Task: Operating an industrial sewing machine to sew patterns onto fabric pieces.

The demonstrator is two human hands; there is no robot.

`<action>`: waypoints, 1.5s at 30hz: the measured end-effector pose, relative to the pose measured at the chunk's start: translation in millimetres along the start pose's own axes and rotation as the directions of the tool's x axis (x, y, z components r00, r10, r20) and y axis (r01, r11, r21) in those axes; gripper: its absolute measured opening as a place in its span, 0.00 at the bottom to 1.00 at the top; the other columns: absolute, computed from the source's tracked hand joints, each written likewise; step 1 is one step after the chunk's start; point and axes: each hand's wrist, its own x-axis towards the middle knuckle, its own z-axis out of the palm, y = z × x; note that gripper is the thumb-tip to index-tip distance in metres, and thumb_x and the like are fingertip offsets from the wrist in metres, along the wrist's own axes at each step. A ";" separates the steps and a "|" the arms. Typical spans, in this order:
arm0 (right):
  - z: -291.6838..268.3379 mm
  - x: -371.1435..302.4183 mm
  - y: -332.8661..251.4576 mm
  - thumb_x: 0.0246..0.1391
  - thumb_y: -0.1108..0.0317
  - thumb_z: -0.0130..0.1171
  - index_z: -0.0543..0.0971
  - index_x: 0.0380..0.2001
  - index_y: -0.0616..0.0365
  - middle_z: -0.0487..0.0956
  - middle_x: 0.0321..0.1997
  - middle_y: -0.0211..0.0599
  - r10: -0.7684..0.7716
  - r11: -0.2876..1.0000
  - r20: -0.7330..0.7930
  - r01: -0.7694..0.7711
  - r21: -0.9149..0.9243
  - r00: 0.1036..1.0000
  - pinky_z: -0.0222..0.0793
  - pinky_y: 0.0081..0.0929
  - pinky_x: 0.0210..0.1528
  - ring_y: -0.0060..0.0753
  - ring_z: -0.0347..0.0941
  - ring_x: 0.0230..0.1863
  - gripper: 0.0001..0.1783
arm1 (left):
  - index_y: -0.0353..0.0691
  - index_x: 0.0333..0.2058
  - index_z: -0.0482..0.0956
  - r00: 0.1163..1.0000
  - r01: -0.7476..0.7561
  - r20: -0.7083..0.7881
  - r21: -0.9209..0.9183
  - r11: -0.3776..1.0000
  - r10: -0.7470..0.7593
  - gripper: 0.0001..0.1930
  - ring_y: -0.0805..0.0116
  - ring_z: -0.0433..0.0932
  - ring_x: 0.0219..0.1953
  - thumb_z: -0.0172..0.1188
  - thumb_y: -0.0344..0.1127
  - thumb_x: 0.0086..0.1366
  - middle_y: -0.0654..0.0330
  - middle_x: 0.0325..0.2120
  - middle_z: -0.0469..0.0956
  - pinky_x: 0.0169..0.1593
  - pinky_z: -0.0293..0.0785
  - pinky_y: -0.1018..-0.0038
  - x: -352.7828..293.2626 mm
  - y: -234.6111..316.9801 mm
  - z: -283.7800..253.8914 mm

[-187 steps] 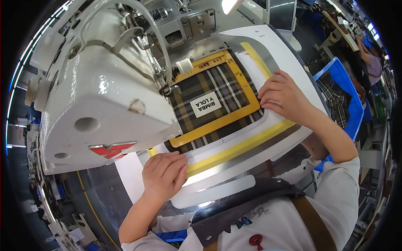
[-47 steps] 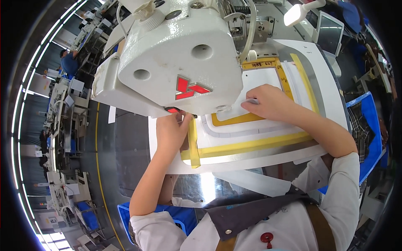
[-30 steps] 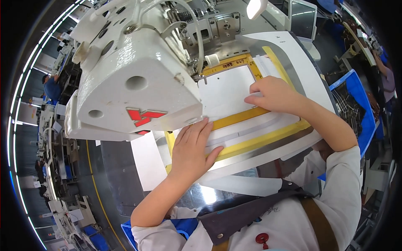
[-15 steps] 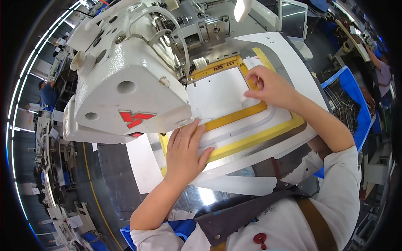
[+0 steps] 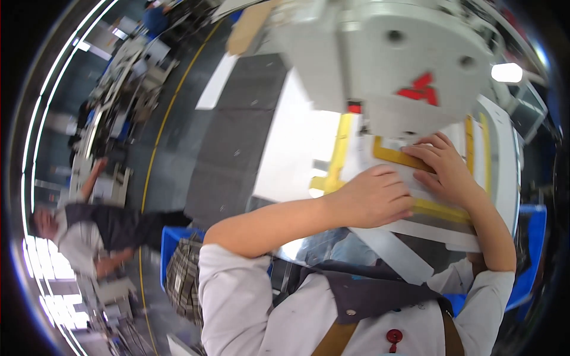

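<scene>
The white head of an industrial sewing machine (image 5: 380, 65) stands over the work plate, somewhat blurred. Below it lies a white template with an orange-yellow inner frame (image 5: 387, 153) and yellow strips (image 5: 339, 157) along its outer edges. My right hand (image 5: 449, 169) rests with fingers spread on the frame's near bar, its thumb apart. To the left, above the template's near side, is my left hand (image 5: 380, 199), fingers curled inward; whatever they may hold is hidden. The machine head covers most of the area inside the frame.
A long pale strip (image 5: 398, 255) sticks out over the table's near edge. Blue crates stand at both sides, the left crate (image 5: 169, 252) with plaid fabric (image 5: 185, 279). A co-worker (image 5: 89, 234) is in the aisle at left. A lit lamp (image 5: 506, 72) hangs at right.
My view has swung left. My left hand has lifted off the template's near left part and curled; my right hand has come from the frame's right side onto its near bar and spread.
</scene>
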 end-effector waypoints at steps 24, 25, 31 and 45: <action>-22.0 -62.9 -55.9 0.52 0.55 0.54 0.77 0.42 0.56 0.77 0.51 0.38 0.165 0.981 0.072 -0.156 -0.117 0.984 0.47 0.58 0.68 0.50 0.67 0.59 0.19 | 0.35 0.49 0.77 -0.218 0.975 -0.508 -0.155 -0.161 -0.833 0.20 0.48 0.78 0.49 0.57 0.38 0.59 0.45 0.43 0.80 0.51 0.72 0.62 -556.3 -25.8 37.2; -21.6 -61.2 -59.0 0.51 0.55 0.55 0.78 0.42 0.56 0.78 0.50 0.37 0.176 0.982 0.080 -0.170 -0.081 0.981 0.48 0.58 0.68 0.50 0.67 0.58 0.19 | 0.35 0.49 0.77 -0.289 0.954 -0.483 -0.213 -0.209 -0.826 0.20 0.48 0.78 0.49 0.57 0.38 0.59 0.45 0.42 0.80 0.51 0.73 0.62 -554.0 -25.9 38.2; -9.5 -32.9 -70.0 0.48 0.57 0.58 0.79 0.39 0.54 0.78 0.48 0.36 0.105 0.993 0.166 -0.111 0.025 0.981 0.51 0.55 0.66 0.47 0.68 0.57 0.17 | 0.35 0.43 0.80 -0.505 0.849 -0.382 -0.383 -0.364 -0.774 0.17 0.49 0.80 0.45 0.58 0.39 0.60 0.47 0.36 0.82 0.49 0.73 0.61 -537.3 -6.8 35.4; 2.8 -41.7 -67.2 0.36 0.63 0.68 0.79 0.40 0.53 0.77 0.53 0.36 -0.052 0.981 0.269 -0.002 0.196 0.962 0.56 0.53 0.64 0.49 0.69 0.57 0.22 | 0.44 0.25 0.73 -0.565 0.078 -0.464 -0.853 0.516 -0.682 0.04 0.74 0.69 0.20 0.56 0.35 0.56 0.66 0.21 0.73 0.26 0.67 0.80 -403.1 75.0 -198.9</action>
